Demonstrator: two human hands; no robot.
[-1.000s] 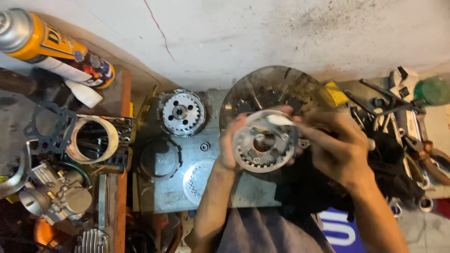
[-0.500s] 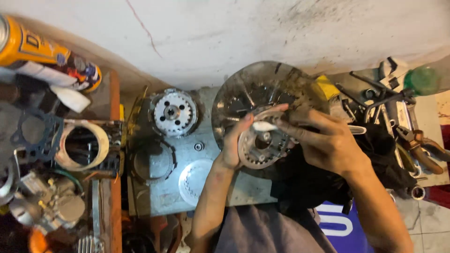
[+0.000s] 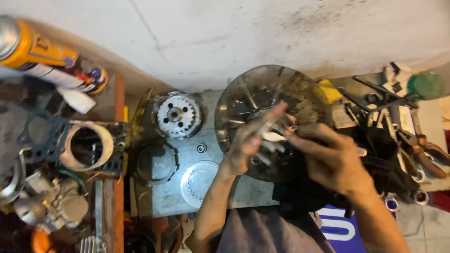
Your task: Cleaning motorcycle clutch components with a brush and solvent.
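Both hands meeting over the large round metal dish (image 3: 262,89).
Left hand (image 3: 248,145) and right hand (image 3: 328,159) together pinch a blurred metal part (image 3: 274,140) just above the dish's centre; its axis is unclear.

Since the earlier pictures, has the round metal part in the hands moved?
Yes. The round metal part was held over the near edge of the large round dish; now it sits farther up over the dish's middle, blurred between the left hand and right hand.

Bright, even light falls on the pale wall at twelve o'clock. Both hands at centre are motion-blurred; corners at seven and four o'clock darken.
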